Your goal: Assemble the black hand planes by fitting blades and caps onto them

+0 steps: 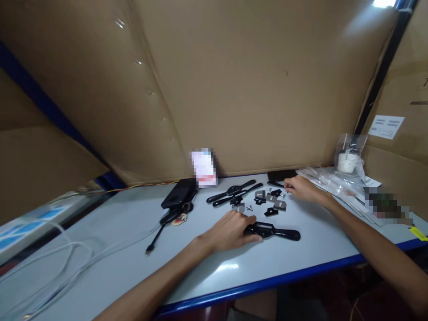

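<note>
My left hand [233,228] is closed around one handle of a black spokeshave body [284,232], which lies near the front of the table. My right hand [302,188] is farther back, its fingertips pressed together low over the table. Whatever they hold, if anything, is hidden. A slim black handle-shaped piece [274,183] reaches from beside those fingers. Between the hands are several grey blades [280,205], black cap pieces [271,211] and small screws [249,207]. Two more black spokeshave bodies [230,191] lie behind my left hand.
A black power bank-like box [179,194] with a cable and keyring sits left. Behind it leans a blurred phone-like screen [204,167]. Plastic bags [329,180] and a bagged white cup [347,161] are at the right. White cables [72,254] cross the left side. Cardboard [254,89] walls the back.
</note>
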A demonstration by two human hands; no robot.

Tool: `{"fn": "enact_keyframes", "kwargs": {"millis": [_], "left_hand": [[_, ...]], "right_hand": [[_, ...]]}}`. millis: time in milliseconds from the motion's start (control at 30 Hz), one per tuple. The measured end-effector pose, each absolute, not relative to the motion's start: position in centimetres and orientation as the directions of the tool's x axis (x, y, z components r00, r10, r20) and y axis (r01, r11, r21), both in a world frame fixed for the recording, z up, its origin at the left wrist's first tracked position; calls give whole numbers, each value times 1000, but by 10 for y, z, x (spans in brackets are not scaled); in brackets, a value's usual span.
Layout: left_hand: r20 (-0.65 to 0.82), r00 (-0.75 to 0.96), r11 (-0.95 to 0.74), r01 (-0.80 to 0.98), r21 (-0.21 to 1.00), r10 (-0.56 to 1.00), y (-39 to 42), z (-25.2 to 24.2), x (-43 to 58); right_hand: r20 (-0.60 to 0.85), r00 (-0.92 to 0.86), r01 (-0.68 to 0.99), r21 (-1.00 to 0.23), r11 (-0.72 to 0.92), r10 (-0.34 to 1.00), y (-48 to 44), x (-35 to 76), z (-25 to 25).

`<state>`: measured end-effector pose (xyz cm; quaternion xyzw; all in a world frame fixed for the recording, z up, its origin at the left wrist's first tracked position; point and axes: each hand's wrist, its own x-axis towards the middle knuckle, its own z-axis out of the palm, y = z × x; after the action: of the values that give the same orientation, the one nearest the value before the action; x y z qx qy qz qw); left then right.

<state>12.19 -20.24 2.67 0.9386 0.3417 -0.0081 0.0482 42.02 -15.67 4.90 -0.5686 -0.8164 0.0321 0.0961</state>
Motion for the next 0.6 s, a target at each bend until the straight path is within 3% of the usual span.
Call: {"fn": "enact_keyframes", "kwargs": {"millis": [167, 600], "left_hand": [[-40, 768, -761, 639, 108, 639, -200, 23, 121], [1, 777, -768, 622, 154, 630, -202, 25, 122]], "right_hand": [[163, -315, 932, -134, 337, 935, -155, 421, 49], [89, -287, 951, -95, 295, 954, -149, 428, 33]]}}
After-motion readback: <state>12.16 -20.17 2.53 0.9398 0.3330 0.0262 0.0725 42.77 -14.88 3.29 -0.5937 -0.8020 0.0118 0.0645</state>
